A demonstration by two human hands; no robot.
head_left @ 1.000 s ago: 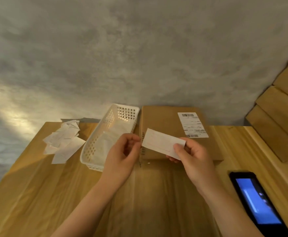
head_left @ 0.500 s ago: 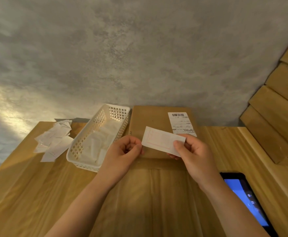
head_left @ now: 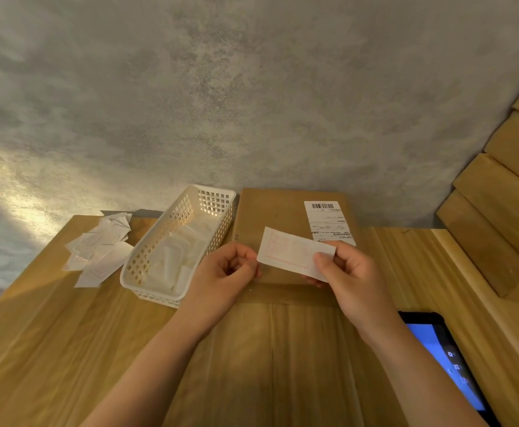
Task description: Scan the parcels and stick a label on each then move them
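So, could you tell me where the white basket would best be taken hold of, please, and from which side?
I would grip the white basket by its near rim, coming from above on the front side. The top is open and the rim runs bare along the near end, while the parcel sits close against its right wall, leaving little room for fingers there.

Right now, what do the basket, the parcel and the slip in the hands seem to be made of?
Basket: white plastic, probably, with moulded square-hole lattice walls.
Parcel: brown cardboard, matte, with a printed barcode label.
Slip: thin white paper with a faint red frame, likely a sticker; the right hand pinches it.
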